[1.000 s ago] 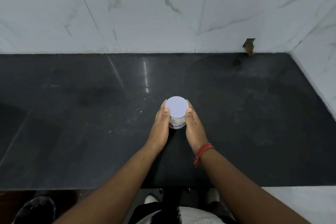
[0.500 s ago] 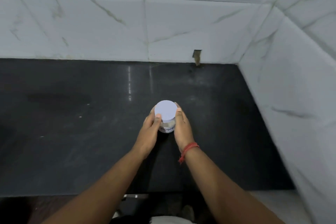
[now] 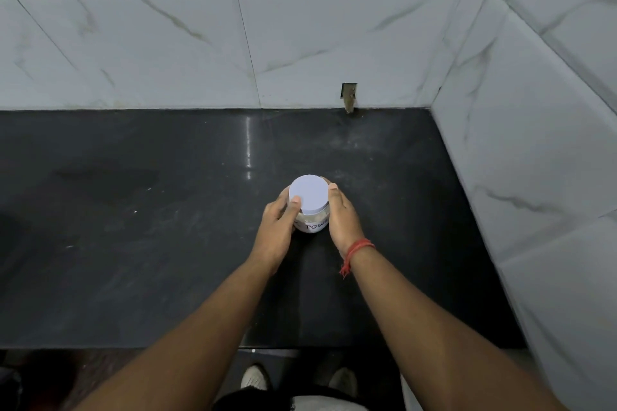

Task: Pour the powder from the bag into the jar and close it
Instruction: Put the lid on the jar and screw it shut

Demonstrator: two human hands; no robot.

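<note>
Both hands, left hand (image 3: 275, 227) and right hand (image 3: 344, 220), clasp the small clear plastic jar (image 3: 312, 222) upright on the black stone counter (image 3: 133, 243), round pale-blue lid (image 3: 308, 193) on top.

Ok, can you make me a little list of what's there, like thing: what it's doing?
jar: stands upright on the counter, powder inside, a handwritten label
lid: pale, on top of the jar
left hand: grips the jar's side, thumb on the lid
right hand: cups the other side
counter: dark, shiny
bag: not in view
</note>
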